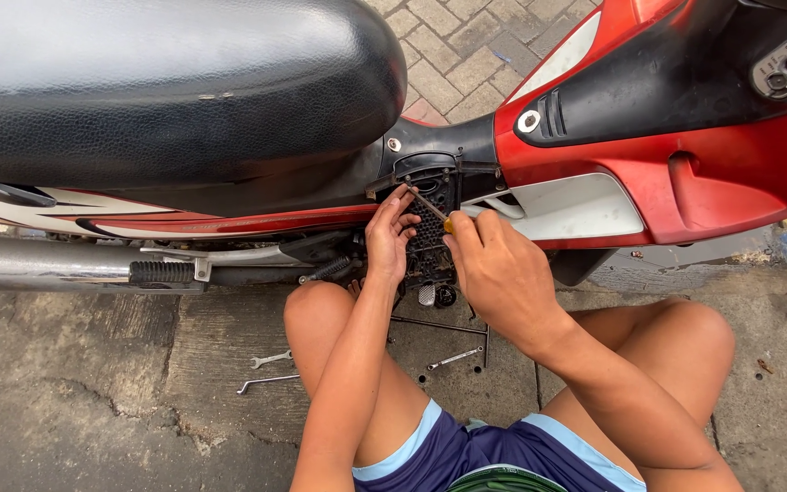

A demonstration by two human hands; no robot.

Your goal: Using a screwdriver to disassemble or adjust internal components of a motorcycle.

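Head view: blue shorts point(466, 456) and bare knees lowest, wrenches point(270, 360) on cracked concrete point(93, 392). Both forearms reach up toward the motorbike point(667, 137). Right hand point(503, 269), knuckles up, grip pinched on a screwdriver point(432, 208); its thin metal shaft slants up-left onto the black mesh cover point(430, 232). Left hand point(389, 235) steadies that cover, fingers curled loosely against it. Beyond, glossy black seat point(166, 82).

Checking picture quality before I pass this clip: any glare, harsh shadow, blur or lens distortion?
Head view: soft, even daylight, no harsh shadows; a broad pale sheen lies on the black seat; left hand, right hand and screwdriver are sharp; wide-angle bowing bends the motorcycle body toward the edges.
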